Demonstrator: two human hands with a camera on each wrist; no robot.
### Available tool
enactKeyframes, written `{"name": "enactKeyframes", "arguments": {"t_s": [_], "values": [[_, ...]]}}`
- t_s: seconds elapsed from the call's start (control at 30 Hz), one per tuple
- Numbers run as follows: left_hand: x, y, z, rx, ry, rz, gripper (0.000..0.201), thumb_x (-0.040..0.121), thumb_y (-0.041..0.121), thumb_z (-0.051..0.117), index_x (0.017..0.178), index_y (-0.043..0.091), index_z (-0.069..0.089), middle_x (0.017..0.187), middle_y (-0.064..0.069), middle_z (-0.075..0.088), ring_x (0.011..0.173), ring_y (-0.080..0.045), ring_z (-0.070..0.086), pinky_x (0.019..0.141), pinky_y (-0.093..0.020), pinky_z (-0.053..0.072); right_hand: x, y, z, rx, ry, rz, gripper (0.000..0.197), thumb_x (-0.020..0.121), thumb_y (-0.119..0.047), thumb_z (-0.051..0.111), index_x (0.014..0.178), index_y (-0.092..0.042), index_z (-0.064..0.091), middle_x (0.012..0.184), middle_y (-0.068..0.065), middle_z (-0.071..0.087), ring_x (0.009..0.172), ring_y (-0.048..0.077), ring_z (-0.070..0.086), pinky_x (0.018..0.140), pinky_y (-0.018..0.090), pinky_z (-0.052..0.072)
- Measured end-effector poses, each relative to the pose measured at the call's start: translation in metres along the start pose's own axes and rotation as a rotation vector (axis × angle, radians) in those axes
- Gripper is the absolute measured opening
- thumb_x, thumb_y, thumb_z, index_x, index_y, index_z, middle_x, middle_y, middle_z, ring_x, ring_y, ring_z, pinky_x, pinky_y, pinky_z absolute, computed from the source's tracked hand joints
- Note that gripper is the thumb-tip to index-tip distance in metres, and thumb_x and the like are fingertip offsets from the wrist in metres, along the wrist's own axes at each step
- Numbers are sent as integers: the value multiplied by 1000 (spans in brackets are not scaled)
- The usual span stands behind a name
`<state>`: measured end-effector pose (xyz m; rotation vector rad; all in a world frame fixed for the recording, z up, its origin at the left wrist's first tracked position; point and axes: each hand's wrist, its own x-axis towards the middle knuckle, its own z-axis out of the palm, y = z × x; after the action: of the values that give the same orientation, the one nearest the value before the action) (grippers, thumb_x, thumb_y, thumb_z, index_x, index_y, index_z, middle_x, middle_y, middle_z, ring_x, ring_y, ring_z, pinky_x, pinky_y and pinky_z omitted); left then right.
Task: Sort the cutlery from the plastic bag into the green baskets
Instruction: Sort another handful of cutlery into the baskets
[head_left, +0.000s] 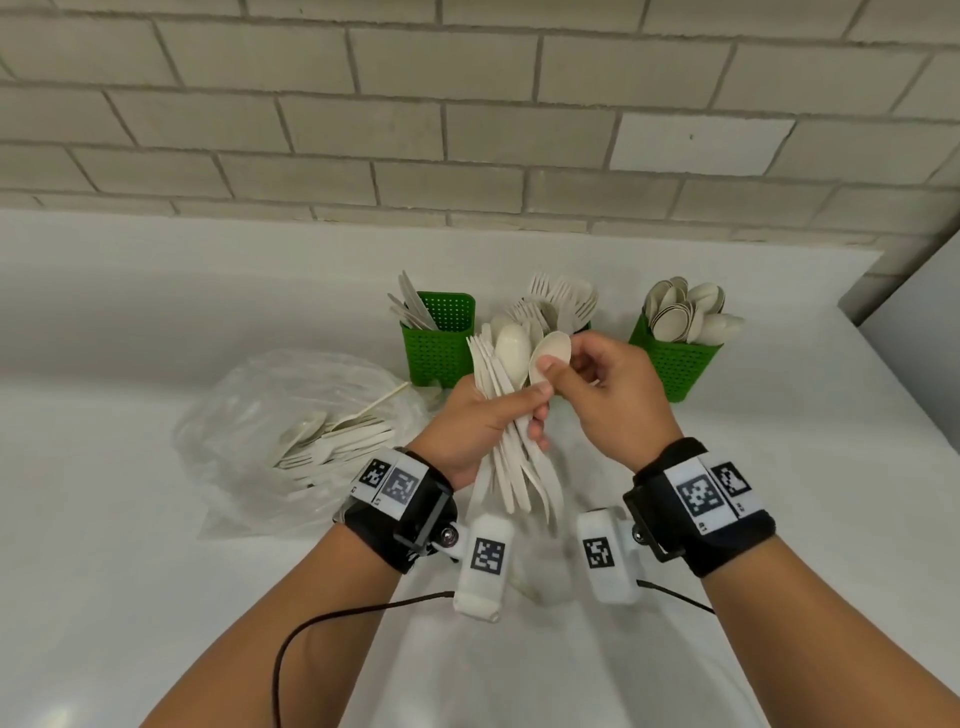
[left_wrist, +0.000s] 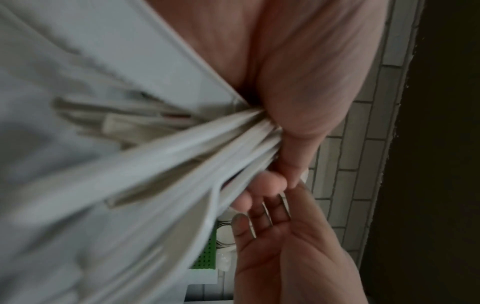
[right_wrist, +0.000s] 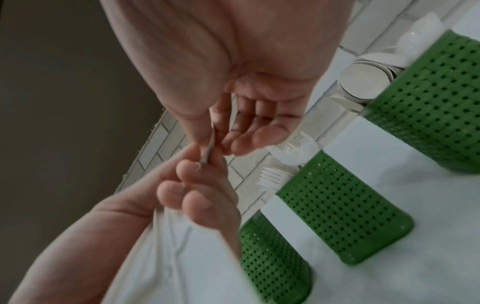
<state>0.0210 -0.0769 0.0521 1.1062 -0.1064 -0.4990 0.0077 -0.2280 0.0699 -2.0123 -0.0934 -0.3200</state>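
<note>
My left hand (head_left: 488, 415) grips a fanned bundle of white plastic cutlery (head_left: 511, 457) upright above the counter, knives and spoons mixed. My right hand (head_left: 597, 384) pinches the bowl of one spoon (head_left: 550, 356) at the top of that bundle, thumb on its face. Behind stand three green baskets: the left basket (head_left: 441, 353) with knives, the middle basket (right_wrist: 337, 205) with forks (head_left: 561, 301), the right basket (head_left: 675, 364) with spoons. The clear plastic bag (head_left: 291, 436) lies at the left with several more pieces inside. In the left wrist view the cutlery handles (left_wrist: 155, 164) fill the frame.
A white counter (head_left: 156, 571) runs to a pale brick wall (head_left: 467, 130). Its right edge (head_left: 904, 395) drops off beside a grey surface. Black cables trail from both wrist cameras toward me.
</note>
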Motion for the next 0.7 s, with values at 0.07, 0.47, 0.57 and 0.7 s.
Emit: {"name": "enactKeyframes", "arguments": {"t_s": [0.07,0.47,0.57,0.7], "values": [[2,3,-5,-24,54,37,16,81,17,70,79,2,65,60,-8,56,49,-17,56,56,-31,54,-6,-4,1,118,-123,112,25,88,-36,67,95,-12,66,78,-3,69,69,1,62,65,17,46],[0,27,-25,-280,218,59,23,94,14,61,73,7,58,57,-5,57,52,-15,58,60,-28,55,-33,7,3,254,-395,249,22,88,-15,67,109,-12,72,70,3,63,52,14,53,51,25,48],[3,26,-36,-308,328,75,17,90,13,68,75,6,62,68,-8,59,61,-17,60,65,-30,56,-28,13,-8,419,-226,293,27,84,-4,68,110,-9,70,64,1,61,53,14,52,55,26,51],[0,16,-35,-100,374,97,18,89,10,69,71,8,67,65,-5,64,62,-15,66,65,-31,59,-22,7,-6,687,-93,400,24,79,-3,68,102,-3,68,64,4,62,55,13,58,57,22,54]]}}
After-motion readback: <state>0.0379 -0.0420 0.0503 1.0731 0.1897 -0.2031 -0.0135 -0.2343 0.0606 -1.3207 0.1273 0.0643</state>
